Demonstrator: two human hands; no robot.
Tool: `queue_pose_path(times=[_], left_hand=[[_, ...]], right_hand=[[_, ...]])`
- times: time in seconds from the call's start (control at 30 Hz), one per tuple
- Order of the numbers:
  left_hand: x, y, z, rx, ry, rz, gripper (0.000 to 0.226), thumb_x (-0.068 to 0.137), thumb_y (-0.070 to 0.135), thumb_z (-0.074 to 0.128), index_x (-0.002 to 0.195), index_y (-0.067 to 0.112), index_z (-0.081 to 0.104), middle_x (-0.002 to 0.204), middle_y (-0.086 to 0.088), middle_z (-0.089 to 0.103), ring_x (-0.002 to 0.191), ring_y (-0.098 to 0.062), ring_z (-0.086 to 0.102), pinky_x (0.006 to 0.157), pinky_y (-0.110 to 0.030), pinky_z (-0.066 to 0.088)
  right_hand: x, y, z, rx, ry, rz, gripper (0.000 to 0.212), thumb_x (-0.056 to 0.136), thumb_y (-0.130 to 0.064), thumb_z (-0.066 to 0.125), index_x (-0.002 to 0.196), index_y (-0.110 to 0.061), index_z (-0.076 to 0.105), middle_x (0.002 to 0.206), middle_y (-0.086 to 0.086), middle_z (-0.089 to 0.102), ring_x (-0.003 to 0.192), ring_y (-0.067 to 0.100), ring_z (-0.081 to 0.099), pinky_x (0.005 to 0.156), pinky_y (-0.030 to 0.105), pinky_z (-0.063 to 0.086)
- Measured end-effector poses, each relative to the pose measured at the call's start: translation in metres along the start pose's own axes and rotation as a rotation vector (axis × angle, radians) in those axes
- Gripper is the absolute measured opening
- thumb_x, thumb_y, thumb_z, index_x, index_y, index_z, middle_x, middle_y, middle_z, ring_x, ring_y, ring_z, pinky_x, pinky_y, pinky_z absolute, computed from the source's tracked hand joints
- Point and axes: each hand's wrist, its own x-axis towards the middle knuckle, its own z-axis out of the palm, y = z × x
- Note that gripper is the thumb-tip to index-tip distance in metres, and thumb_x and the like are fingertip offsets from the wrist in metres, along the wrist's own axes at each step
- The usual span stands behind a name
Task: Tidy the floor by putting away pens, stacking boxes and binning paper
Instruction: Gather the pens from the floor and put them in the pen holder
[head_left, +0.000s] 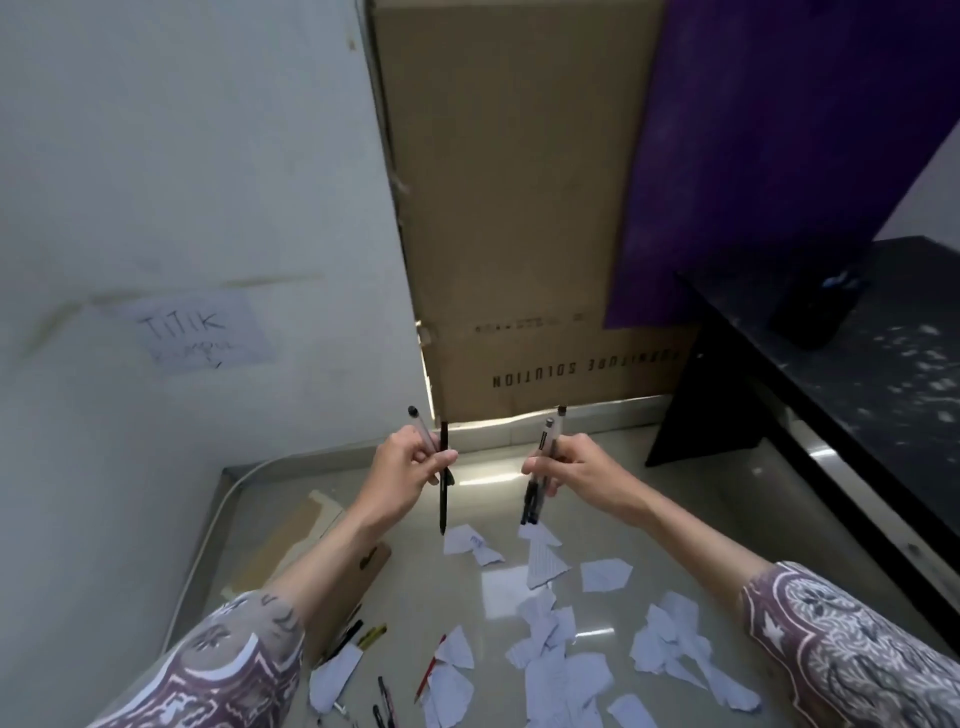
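Holding both hands up in front of me above the floor, I am pinching pens in each. My left hand is curling its fingers round a black pen that is hanging nearly upright with its tip down, and a clear pen with a black cap is sticking up beside it in the same grip. My right hand is gripping a small bundle of pens, caps pointing up and dark ends pointing down; I cannot tell exactly how many.

Below my hands, torn white paper scraps are lying scattered over the floor. More loose pens are lying near my left sleeve, next to a flat piece of cardboard. A tall cardboard box is leaning against the wall ahead. To my right, a dark pen holder is sitting on a black table.
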Motion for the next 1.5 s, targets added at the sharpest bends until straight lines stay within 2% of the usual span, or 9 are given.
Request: queue_pose_path(times=[0.13,0.33,0.43,0.6,0.73,0.9,1.1,1.27,1.5], left_hand=[[-0.001,0.062,-0.011,0.006,-0.023,0.099,0.019,0.081,0.01,0.069,0.073,-0.007,0.065,0.079,-0.009,0.06,0.067,-0.017,0.058,0.06,-0.018,0.048],[0.002,0.136,-0.01,-0.045,-0.03,0.24,0.023,0.075,0.011,0.075,0.07,-0.009,0.065,0.073,-0.026,0.065,0.059,-0.022,0.057,0.056,-0.028,0.049],[0.009,0.171,0.004,-0.037,-0.025,0.291,0.026,0.074,0.014,0.077,0.068,-0.008,0.064,0.067,-0.019,0.063,0.059,-0.017,0.051,0.06,-0.03,0.043],[0.025,0.216,0.035,-0.106,-0.032,0.351,0.03,0.076,0.015,0.076,0.062,-0.006,0.06,0.058,0.003,0.055,0.05,-0.005,0.049,0.053,-0.016,0.039],[0.058,0.253,0.075,-0.244,-0.086,0.331,0.028,0.078,0.014,0.074,0.057,0.007,0.057,0.051,0.001,0.056,0.041,-0.001,0.047,0.045,-0.012,0.038],[0.111,0.29,0.131,-0.328,-0.125,0.296,0.018,0.082,0.012,0.069,0.072,0.003,0.058,0.056,-0.007,0.059,0.041,-0.006,0.048,0.044,-0.018,0.039],[0.18,0.331,0.219,-0.384,-0.039,0.239,0.023,0.081,0.011,0.071,0.075,-0.007,0.057,0.058,-0.013,0.064,0.037,-0.006,0.044,0.044,-0.023,0.036],[0.229,0.354,0.28,-0.346,0.06,0.231,0.025,0.078,0.015,0.073,0.063,0.002,0.058,0.056,-0.008,0.066,0.041,-0.006,0.048,0.048,-0.025,0.042],[0.296,0.369,0.353,-0.312,0.07,0.209,0.018,0.078,0.012,0.074,0.07,-0.001,0.064,0.065,-0.01,0.066,0.054,-0.012,0.059,0.049,-0.01,0.047]], right_hand=[[-0.033,-0.037,-0.033,0.001,0.155,-0.065,0.009,0.085,-0.009,0.065,0.079,-0.005,0.069,0.082,0.016,0.069,0.064,0.012,0.061,0.066,0.022,0.05],[-0.078,-0.067,-0.078,-0.014,0.438,-0.101,0.009,0.077,-0.006,0.073,0.079,0.003,0.072,0.085,0.017,0.072,0.068,0.014,0.065,0.068,0.021,0.052],[-0.099,-0.072,-0.104,0.014,0.559,-0.087,0.009,0.078,-0.007,0.073,0.083,0.001,0.073,0.087,0.011,0.072,0.08,0.022,0.068,0.078,0.029,0.054],[-0.116,-0.075,-0.154,0.08,0.684,-0.115,0.01,0.079,-0.002,0.07,0.084,0.006,0.07,0.084,0.018,0.07,0.071,0.022,0.068,0.074,0.03,0.057],[-0.114,-0.069,-0.213,0.155,0.73,-0.118,0.01,0.077,0.004,0.069,0.084,0.011,0.067,0.08,0.019,0.066,0.064,0.014,0.066,0.063,0.017,0.055],[-0.1,-0.047,-0.289,0.256,0.768,-0.107,0.007,0.078,0.006,0.068,0.08,0.012,0.066,0.08,0.018,0.063,0.076,0.026,0.065,0.072,0.032,0.059],[-0.07,-0.004,-0.389,0.354,0.864,-0.065,0.006,0.084,0.002,0.062,0.081,0.003,0.067,0.078,0.014,0.067,0.077,0.021,0.066,0.067,0.021,0.059],[-0.044,0.036,-0.445,0.278,1.017,-0.03,0.007,0.085,-0.002,0.063,0.082,-0.002,0.07,0.083,0.014,0.069,0.079,0.021,0.068,0.075,0.027,0.058],[-0.003,0.087,-0.486,-0.028,1.008,0.04,0.005,0.084,-0.008,0.065,0.084,-0.01,0.07,0.072,-0.002,0.066,0.07,0.007,0.062,0.063,-0.001,0.041]])
